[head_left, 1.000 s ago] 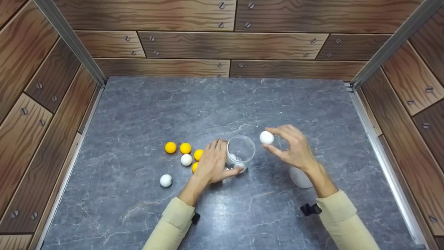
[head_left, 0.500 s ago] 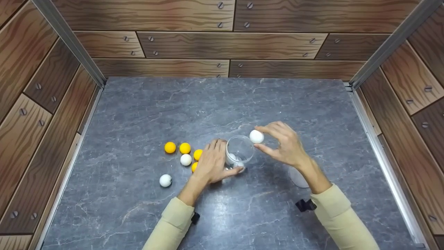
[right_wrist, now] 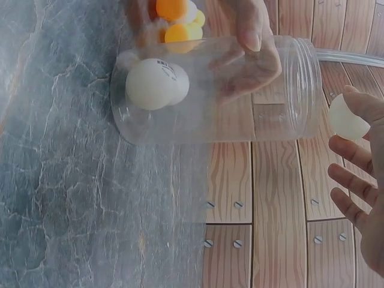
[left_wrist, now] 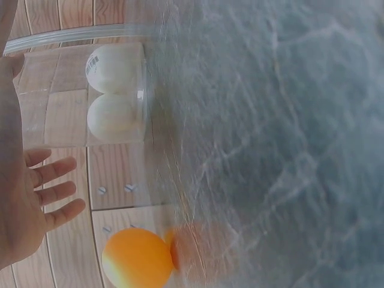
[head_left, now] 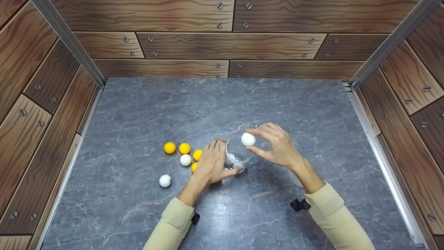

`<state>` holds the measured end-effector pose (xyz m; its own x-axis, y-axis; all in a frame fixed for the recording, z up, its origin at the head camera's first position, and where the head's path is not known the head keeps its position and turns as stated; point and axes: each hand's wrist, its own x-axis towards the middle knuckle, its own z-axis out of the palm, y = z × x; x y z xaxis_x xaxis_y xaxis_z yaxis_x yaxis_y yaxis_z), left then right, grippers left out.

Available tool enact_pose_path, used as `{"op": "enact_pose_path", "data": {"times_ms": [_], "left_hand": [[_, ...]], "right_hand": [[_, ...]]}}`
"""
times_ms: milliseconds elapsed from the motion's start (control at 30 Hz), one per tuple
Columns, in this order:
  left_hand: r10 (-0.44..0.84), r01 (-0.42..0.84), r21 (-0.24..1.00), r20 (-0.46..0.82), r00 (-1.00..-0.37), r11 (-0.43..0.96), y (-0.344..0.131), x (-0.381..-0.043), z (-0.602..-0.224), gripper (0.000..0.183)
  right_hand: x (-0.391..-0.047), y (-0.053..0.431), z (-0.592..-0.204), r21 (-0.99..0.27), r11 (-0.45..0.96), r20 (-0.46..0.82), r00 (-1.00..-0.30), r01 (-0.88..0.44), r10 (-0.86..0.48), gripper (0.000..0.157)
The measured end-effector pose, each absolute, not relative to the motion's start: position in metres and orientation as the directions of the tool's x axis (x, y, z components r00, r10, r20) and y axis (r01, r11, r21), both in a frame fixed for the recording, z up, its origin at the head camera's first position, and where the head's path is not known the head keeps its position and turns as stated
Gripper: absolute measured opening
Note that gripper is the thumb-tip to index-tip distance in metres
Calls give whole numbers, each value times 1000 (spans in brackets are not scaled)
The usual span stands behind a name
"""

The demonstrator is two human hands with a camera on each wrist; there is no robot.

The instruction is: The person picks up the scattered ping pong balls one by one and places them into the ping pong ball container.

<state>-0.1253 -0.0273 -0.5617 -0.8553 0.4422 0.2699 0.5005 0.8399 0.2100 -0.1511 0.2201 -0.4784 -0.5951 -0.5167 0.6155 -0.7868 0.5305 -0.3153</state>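
Observation:
A white ping-pong ball (head_left: 248,139) is pinched between the thumb and fingertips of my right hand (head_left: 275,144); it overlaps the rim of a clear jar in the head view. In the right wrist view, the ball (right_wrist: 348,117) is just outside the mouth of the jar (right_wrist: 240,123), which has a threaded neck. White balls (left_wrist: 114,117) lie at the jar's bottom. My left hand (head_left: 212,163) rests against the jar's left side, its fingers pointing forward and nearly straight, the thumb along the near side.
Left of the left hand are several orange balls (head_left: 169,148) and a white ball (head_left: 185,160). Another white ball (head_left: 165,181) lies nearer the front. A translucent round disc (head_left: 296,180) is partly hidden under my right forearm. Wood-patterned walls (head_left: 180,45) enclose the grey marbled table (head_left: 208,104).
My right hand has moved left with the white ping-pong ball, from right of the jar to over its rim. The left hand and the jar have stayed in place.

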Motion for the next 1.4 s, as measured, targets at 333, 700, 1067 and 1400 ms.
{"op": "enact_pose_path", "data": {"times_ms": [333, 700, 1067, 1400], "left_hand": [[447, 503, 198, 268, -853, 841, -28, -125, -561, 100], [434, 501, 200, 299, -850, 842, -27, -124, -563, 96], [451, 507, 195, 267, -851, 840, -27, -124, -561, 97], [444, 497, 189, 261, -857, 847, -27, -124, -560, 97]], "right_hand": [[-150, 214, -486, -296, 535, 602, -589, -791, -539, 48], [-148, 208, -489, -278, 543, 567, -591, -793, -573, 47], [-147, 208, -491, -272, 566, 521, -614, -778, -594, 50], [-148, 208, -497, -281, 537, 557, -591, -796, -583, 48]]}}
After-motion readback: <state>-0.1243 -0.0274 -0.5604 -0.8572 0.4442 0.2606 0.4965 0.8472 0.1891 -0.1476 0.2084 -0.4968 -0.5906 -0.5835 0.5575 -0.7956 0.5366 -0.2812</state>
